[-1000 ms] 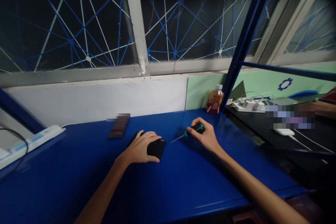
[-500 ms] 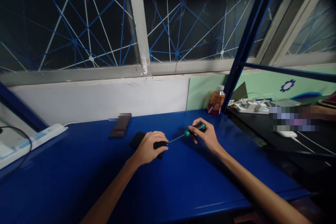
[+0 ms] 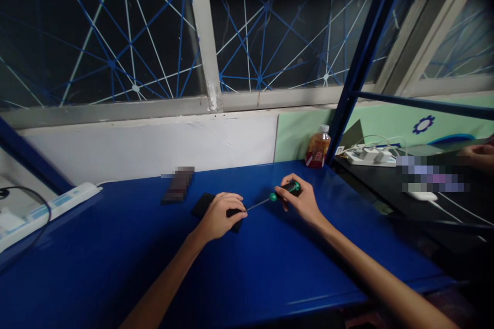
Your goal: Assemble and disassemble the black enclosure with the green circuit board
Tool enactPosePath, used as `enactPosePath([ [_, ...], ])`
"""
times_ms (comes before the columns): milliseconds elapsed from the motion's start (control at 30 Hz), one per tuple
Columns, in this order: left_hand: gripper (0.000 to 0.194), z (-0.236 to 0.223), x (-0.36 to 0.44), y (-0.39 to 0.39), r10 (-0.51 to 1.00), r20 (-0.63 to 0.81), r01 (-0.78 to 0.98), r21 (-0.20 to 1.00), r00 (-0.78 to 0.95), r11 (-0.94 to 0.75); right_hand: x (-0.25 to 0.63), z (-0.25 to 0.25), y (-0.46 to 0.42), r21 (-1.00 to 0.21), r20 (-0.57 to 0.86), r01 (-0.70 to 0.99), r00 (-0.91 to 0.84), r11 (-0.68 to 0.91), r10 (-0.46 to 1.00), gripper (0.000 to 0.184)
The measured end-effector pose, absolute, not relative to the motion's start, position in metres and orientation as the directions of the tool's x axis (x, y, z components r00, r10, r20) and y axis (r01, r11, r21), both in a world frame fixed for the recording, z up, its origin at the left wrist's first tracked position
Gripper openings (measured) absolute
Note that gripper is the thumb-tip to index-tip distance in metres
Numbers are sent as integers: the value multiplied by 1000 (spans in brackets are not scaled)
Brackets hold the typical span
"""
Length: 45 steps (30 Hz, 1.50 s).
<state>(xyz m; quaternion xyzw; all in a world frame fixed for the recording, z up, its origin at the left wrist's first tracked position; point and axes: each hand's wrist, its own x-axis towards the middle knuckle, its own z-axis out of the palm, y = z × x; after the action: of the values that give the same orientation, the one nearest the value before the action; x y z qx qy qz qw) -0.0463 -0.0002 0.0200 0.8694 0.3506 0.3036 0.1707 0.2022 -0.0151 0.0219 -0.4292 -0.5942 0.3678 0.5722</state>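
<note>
Behind everything I see the large dark window (image 3: 154,46), with blue and white lines crossing on it. Below it spreads the blue table (image 3: 270,272), which carries the things in front of me. On my right side there is a black desk (image 3: 363,177); a white power strip (image 3: 372,158) with plugs lies on it, and the hand of another person (image 3: 480,157) shows at the picture's edge.

On the left side of the blue table lies a long white socket bar (image 3: 57,212). At the far right corner a bottle (image 3: 318,150) with reddish drink stands upright.

My left hand (image 3: 222,216) rests over the black case (image 3: 201,205), which lies flat near the middle of the table. Its thumb and forefinger come close together at the right end of the case, but I cannot tell what they pinch. My right hand (image 3: 304,200) has its fingers clamped on the green and black handle of the screwdriver (image 3: 294,187). The shaft slopes down to the left, and its tip reaches my left fingertips. Whether it touches the case, I cannot tell. Behind the case, to the left, lies a dark flat slab (image 3: 178,187), partly blurred.
</note>
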Motion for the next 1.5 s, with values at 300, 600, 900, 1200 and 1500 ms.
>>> enactPosePath([
  [300,14,19,-46,0,708,369,541,464,602,-701,202,24,-19,-892,428,170,16,419,904,26],
  [600,106,25,-68,2,698,30,636,388,715,-668,207,24,-16,-903,410,163,51,398,910,27],
  [900,83,30,-68,3,771,148,645,463,619,-608,209,26,-14,-892,444,147,105,428,890,26],
  [1200,76,36,-67,1,758,298,552,540,580,-635,209,24,-14,-871,480,184,128,455,868,25],
  [1500,75,40,-66,-1,755,297,536,557,585,-635,208,19,-11,-874,472,210,157,438,867,26],
])
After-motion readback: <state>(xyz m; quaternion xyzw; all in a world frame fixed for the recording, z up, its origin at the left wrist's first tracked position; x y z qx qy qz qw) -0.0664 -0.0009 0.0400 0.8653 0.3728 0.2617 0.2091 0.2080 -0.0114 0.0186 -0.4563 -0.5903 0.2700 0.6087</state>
